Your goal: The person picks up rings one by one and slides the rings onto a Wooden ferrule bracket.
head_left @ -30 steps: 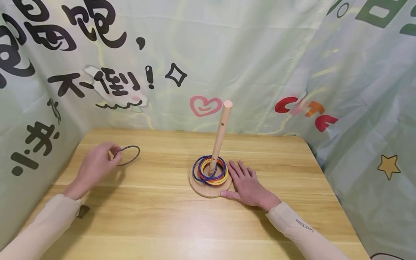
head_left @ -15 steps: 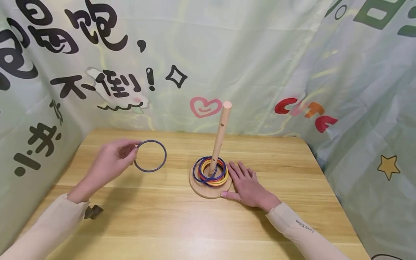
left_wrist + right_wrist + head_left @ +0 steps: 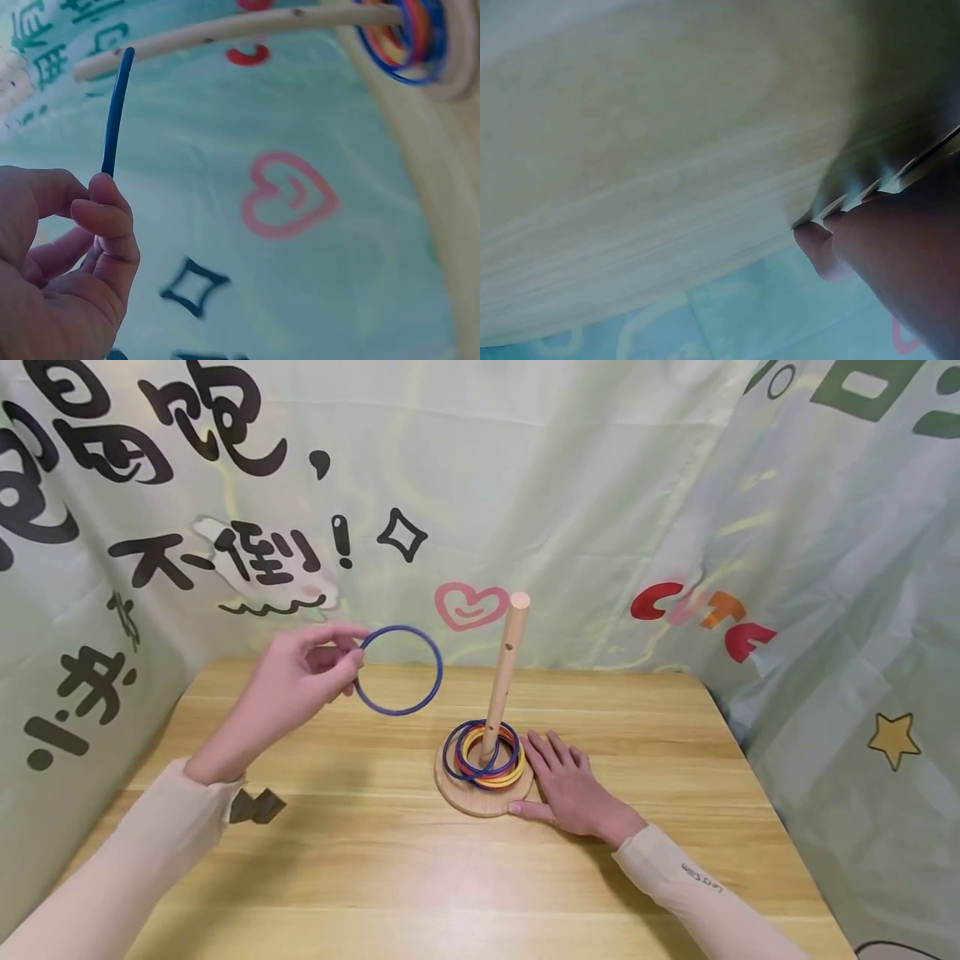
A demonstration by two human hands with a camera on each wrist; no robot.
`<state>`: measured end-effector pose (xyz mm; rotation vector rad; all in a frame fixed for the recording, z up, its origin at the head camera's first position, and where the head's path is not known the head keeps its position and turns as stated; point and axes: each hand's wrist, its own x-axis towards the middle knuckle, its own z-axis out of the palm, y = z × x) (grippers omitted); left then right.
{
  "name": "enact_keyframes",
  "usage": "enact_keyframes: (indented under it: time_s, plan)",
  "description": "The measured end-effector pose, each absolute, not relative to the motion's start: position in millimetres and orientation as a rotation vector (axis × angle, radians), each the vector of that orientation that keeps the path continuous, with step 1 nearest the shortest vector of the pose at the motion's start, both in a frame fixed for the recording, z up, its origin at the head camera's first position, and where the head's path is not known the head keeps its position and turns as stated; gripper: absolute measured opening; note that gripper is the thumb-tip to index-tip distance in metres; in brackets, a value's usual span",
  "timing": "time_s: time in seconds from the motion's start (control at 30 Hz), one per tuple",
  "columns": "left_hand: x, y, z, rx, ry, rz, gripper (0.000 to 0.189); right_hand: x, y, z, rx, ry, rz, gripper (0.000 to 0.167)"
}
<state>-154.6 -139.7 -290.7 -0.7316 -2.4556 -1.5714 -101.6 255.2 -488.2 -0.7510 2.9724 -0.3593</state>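
My left hand (image 3: 307,672) pinches a blue ring (image 3: 441,672) by its left side and holds it up above the table, left of the wooden peg (image 3: 504,677). In the left wrist view the blue ring (image 3: 115,112) appears edge-on between thumb and fingers, overlapping the peg (image 3: 247,28). The peg stands on a round wooden base (image 3: 480,806). Several blue, red and yellow rings (image 3: 491,782) lie around its foot. My right hand (image 3: 573,789) rests with fingers spread at the right edge of the base. In the right wrist view, the right hand (image 3: 885,240) lies low on the wood.
The wooden table (image 3: 360,877) has its far edge against a printed cloth (image 3: 585,510) that rises behind and on both sides. A small dark object (image 3: 258,807) shows beside the left cuff.
My left hand has lifted the blue ring off to the right and upward, and the ring has turned to face the head camera. The right hand and base have stayed put.
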Motion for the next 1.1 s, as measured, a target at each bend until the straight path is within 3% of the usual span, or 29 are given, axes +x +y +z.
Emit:
enact_keyframes:
  time_s: [0.53, 1.1]
  plan:
    - [-170, -62, -236, -0.821, -2.169, -1.936, 0.023, -102, 255, -490, -0.747, 2.98, -0.351, 0.106]
    - [-182, -23, -279, -0.743, -2.425, -1.927, 0.024, -104, 256, -492, -0.751, 2.979, -0.332, 0.11]
